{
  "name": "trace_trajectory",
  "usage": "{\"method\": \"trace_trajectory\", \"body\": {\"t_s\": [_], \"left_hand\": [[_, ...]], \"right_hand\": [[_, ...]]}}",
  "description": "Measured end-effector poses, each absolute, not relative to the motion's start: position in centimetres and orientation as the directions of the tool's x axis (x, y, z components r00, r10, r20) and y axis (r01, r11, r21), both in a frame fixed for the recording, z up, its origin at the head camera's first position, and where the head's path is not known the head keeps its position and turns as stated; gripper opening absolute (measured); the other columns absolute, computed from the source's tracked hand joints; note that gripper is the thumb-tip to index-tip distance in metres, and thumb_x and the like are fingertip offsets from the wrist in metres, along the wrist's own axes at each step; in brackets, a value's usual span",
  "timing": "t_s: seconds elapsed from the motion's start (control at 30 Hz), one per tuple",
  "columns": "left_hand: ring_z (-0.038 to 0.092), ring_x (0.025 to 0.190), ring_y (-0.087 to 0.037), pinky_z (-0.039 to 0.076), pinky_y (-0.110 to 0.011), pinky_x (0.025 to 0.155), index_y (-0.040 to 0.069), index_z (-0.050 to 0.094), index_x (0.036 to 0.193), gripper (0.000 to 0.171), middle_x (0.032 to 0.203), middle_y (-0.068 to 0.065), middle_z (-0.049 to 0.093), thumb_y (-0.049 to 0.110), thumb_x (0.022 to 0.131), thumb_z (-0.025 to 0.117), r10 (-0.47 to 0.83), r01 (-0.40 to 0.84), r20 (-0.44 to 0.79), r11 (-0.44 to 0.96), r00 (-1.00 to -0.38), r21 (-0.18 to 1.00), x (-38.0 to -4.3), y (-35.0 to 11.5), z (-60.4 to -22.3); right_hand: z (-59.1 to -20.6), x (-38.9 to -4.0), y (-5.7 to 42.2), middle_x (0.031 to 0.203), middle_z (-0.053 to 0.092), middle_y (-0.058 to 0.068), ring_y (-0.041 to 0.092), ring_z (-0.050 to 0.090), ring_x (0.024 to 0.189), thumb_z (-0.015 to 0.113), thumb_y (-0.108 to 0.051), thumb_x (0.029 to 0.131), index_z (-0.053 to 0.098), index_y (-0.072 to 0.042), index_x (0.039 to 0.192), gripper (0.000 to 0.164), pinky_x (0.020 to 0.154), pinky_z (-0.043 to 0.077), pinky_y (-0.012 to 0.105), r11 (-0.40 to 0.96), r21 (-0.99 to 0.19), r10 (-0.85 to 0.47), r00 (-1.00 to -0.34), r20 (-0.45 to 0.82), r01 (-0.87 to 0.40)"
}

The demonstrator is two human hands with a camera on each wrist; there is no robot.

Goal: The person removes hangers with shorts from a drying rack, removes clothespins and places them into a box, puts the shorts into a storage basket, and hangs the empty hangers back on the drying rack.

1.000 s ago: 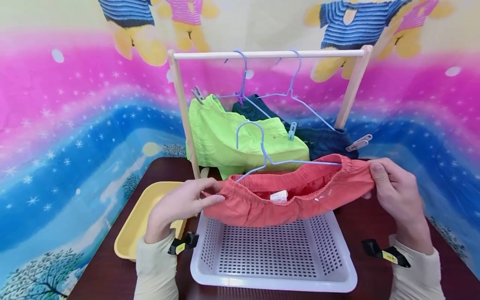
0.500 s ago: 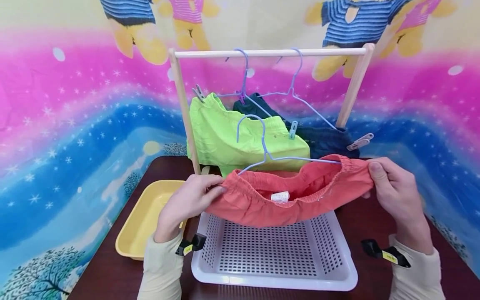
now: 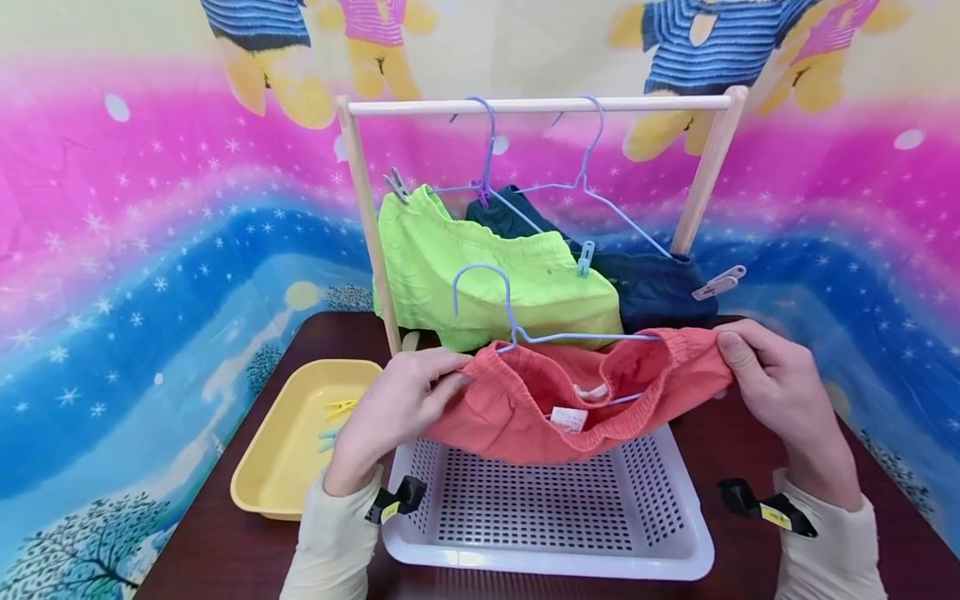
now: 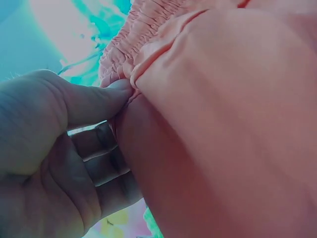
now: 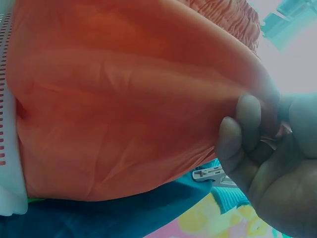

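Observation:
Coral-red shorts (image 3: 517, 417) with an elastic waistband hang stretched between both hands above a lilac perforated basket (image 3: 547, 567). My left hand (image 3: 401, 404) pinches their left side near the waistband; in the left wrist view the thumb (image 4: 106, 101) presses the cloth edge. The right hand (image 3: 780, 387) pinches the other side, and the right wrist view shows its fingers (image 5: 240, 129) against the fabric. A lilac wire hanger (image 3: 510, 304) sits inside the waistband, its hook standing up to the left and its right arm reaching the right end. A white label (image 3: 568, 418) shows inside.
Behind stands a wooden rack (image 3: 540, 106) with lime-green shorts (image 3: 480, 275) and dark blue shorts (image 3: 652, 287) on hangers, held with clothes pegs (image 3: 720, 283). A yellow tray (image 3: 262, 467) at left holds yellow pegs (image 3: 341, 409) and pale green ones. A patterned cloth backdrop surrounds the table.
My left hand has moved right and the right hand slightly left, so the shorts slacken and their waist gapes. The hanger has shifted left and sunk lower. Pegs in the yellow tray now show.

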State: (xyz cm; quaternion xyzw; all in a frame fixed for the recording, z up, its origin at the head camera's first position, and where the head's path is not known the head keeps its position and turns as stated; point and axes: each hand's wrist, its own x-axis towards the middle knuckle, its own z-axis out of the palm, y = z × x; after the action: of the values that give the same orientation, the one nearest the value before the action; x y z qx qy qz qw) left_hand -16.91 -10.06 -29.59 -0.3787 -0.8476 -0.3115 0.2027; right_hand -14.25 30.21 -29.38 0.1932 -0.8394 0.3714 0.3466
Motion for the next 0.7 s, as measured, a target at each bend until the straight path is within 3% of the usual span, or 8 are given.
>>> {"method": "trace_trajectory", "body": {"t_s": [0.3,0.7], "left_hand": [[0.055,0.074,-0.007,0.047,-0.023,0.069,0.016,0.074,0.104,0.017,0.081,0.005,0.065,0.008,0.090,0.069,0.536,0.793,0.599,0.513,-0.594,0.328,-16.3,-9.2,-29.5],[0.050,0.069,-0.006,0.043,-0.020,0.061,0.015,0.074,0.103,0.016,0.079,0.004,0.062,0.007,0.090,0.069,0.525,0.816,0.642,0.485,-0.558,0.313,-16.0,-9.6,-29.3]], "right_hand": [[-29.4,-14.0,30.3,0.093,0.059,-0.026,-0.005,0.050,0.085,0.059,0.001,0.094,0.071,-0.008,0.103,0.017,0.078,0.037,0.004,0.685,-0.479,-0.137,-0.742,0.657,-0.550],[-29.3,-14.1,31.2,0.098,0.060,-0.027,-0.005,0.051,0.089,0.059,0.000,0.095,0.070,-0.008,0.111,0.021,0.078,0.039,0.002,0.696,-0.490,-0.166,-0.782,0.601,-0.525]]}}
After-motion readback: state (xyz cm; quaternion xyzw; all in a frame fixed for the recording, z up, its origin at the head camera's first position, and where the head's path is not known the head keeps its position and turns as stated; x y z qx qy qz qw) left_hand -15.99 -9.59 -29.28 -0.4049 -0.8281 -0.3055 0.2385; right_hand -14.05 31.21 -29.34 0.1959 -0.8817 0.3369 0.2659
